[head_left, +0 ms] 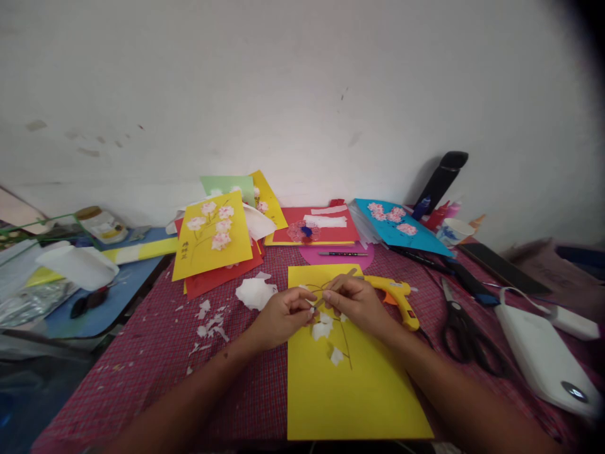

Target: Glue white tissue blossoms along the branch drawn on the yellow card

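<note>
A yellow sheet (350,403) lies in front of me, with drawn brown branches and torn white paper petals (322,328) on it. Over its upper part, my right hand (362,306) pinches a thin, flat brownish stick (352,273), whose lower end points toward my left fingers. My left hand (286,315) is closed in a pinch at that end, with a small whitish bit at the fingertips that I cannot make out clearly. Just beyond my right hand lies a yellow glue gun (401,299) with an orange trigger. Crumpled white paper (255,292) rests to the left of my left hand.
Black scissors (460,328) and a white power bank (543,353) lie at right. White scraps (212,325) litter the checked cloth (142,372). Finished flower cards, one yellow (215,236) and one blue (401,227), stand at the back. A pen (343,254) lies beyond the sheet.
</note>
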`<action>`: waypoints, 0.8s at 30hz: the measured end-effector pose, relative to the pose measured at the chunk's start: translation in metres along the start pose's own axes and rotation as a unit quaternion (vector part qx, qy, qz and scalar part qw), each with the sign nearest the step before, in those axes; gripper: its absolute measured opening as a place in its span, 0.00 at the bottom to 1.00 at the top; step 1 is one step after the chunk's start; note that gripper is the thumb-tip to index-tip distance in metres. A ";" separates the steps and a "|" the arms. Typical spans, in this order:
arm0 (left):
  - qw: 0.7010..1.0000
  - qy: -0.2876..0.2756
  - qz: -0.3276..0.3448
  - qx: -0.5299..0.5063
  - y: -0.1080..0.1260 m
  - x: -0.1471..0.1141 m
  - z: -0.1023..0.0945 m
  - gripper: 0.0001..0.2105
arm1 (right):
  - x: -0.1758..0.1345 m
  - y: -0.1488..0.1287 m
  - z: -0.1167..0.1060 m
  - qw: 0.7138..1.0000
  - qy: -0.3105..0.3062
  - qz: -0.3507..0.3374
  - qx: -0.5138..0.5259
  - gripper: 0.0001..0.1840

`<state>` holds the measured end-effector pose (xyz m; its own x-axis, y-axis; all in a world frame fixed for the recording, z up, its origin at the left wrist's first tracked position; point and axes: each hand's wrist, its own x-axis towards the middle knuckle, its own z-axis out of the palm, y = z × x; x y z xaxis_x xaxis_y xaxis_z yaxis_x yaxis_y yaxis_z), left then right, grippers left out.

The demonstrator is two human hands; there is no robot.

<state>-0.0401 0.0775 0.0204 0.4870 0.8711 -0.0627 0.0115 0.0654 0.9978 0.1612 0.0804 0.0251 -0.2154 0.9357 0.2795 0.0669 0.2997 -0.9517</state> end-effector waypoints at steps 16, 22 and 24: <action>0.999 0.021 0.019 -0.022 0.001 0.002 -0.001 0.16 | 0.001 0.000 -0.002 0.999 0.002 -0.004 0.050 0.14; 1.000 0.023 0.006 -0.019 0.001 0.002 -0.002 0.16 | 0.001 0.003 -0.003 0.999 0.018 -0.006 0.049 0.14; 1.000 0.025 0.004 -0.004 0.001 0.001 -0.003 0.16 | 0.001 0.004 -0.003 0.999 0.015 -0.007 0.050 0.14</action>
<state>-0.0421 0.0797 0.0215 0.4430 0.8947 -0.0563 0.0006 0.0625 0.9980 0.1641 0.0829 0.0224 -0.1868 0.9370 0.2953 -0.0330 0.2944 -0.9551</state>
